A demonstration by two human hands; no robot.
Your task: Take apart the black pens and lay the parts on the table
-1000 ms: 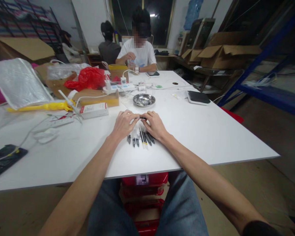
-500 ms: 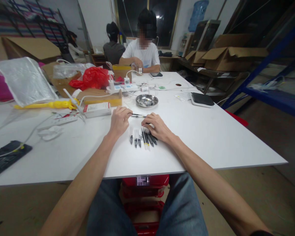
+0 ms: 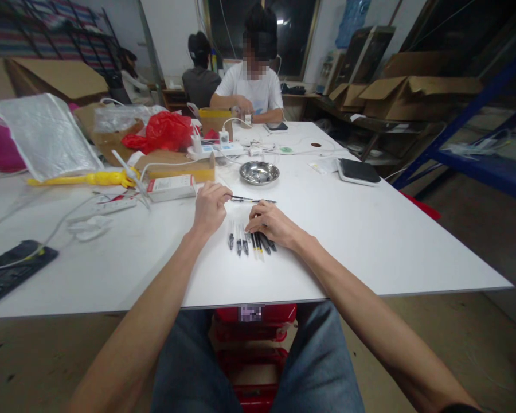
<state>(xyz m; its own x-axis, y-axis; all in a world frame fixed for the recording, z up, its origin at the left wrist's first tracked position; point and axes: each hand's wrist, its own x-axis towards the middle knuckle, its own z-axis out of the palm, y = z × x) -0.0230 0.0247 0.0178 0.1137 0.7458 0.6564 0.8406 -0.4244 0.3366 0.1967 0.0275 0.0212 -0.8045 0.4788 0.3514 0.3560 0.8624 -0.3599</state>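
Note:
My left hand (image 3: 211, 207) is closed, its fingertips pinching the left end of a thin dark pen refill (image 3: 239, 198) held level above the white table. Just beneath it runs another slim, pen-like piece (image 3: 270, 201), passing behind my right fingers. My right hand (image 3: 272, 222) is curled, fingertips together, over the tops of a row of pen parts; anything in its grip is hidden. In that row are clear pen barrels with dark tips (image 3: 239, 244), refills with yellow bands (image 3: 257, 248) and dark pen caps or barrels (image 3: 266, 245).
A shiny metal bowl (image 3: 259, 172) holding small pieces stands beyond my hands. To the left are a white box (image 3: 171, 188), a power strip (image 3: 215, 150), cables and a red bag (image 3: 163, 133). A dark-topped device (image 3: 359, 172) lies right. A person in white (image 3: 251, 92) sits opposite.
My right hand has moved slightly down toward the row of pen parts, away from the right end of the level piece. My left hand keeps its pinch. The view has shifted slightly.

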